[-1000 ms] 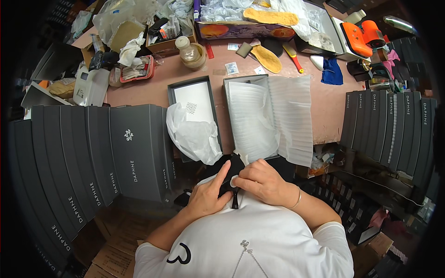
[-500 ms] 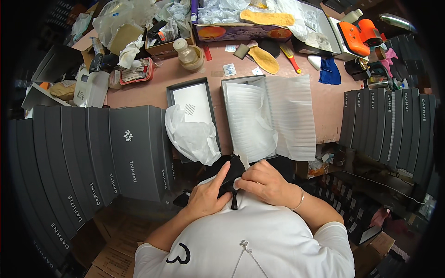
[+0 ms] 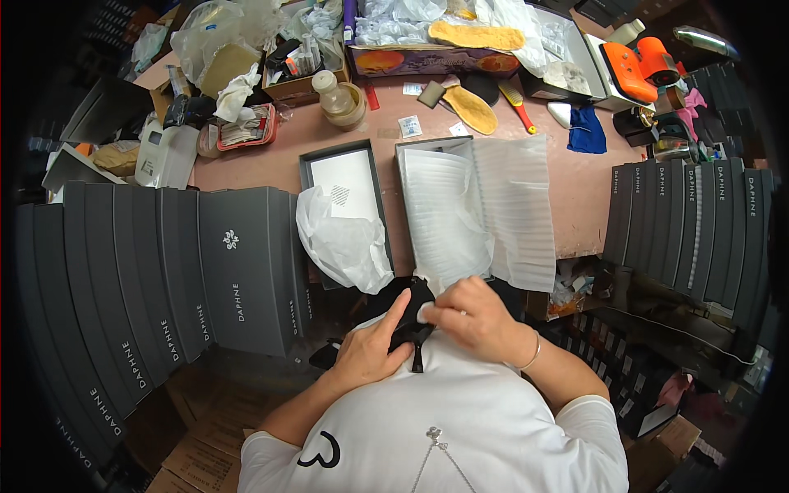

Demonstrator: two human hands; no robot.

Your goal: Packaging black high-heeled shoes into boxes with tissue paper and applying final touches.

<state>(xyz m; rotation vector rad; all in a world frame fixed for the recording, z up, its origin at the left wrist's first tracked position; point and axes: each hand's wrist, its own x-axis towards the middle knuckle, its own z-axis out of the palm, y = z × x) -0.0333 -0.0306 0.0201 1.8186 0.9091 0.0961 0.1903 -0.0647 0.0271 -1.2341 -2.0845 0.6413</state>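
Close to my body is a black heeled shoe [image 3: 421, 292], its slim heel pointing down toward my white shirt. My left hand [image 3: 368, 352] grips it from the left side, index finger stretched along it and thumb near the heel. Pinched in the fingers of my right hand [image 3: 478, 325] is a small white wad [image 3: 425, 312], held against or just over the shoe; its material is hard to make out. Beyond my hands lies an open shoe box [image 3: 400, 189] lined with white wrapping sheet [image 3: 516, 209]. Beside it a grey box lid [image 3: 306, 168] carries crumpled white tissue paper [image 3: 345, 246].
Upright grey shoe boxes [image 3: 246, 271] stand in a row at left, with more boxes [image 3: 670, 222] at right. On the pink table [image 3: 579, 197] are a pump bottle [image 3: 333, 97], a yellow insole [image 3: 472, 111], a red-handled brush [image 3: 515, 103] and a blue cloth [image 3: 588, 131].
My right hand has lifted slightly and turned, with the white wad moving a little up the shoe. My left hand and the shoe stay nearly in place.
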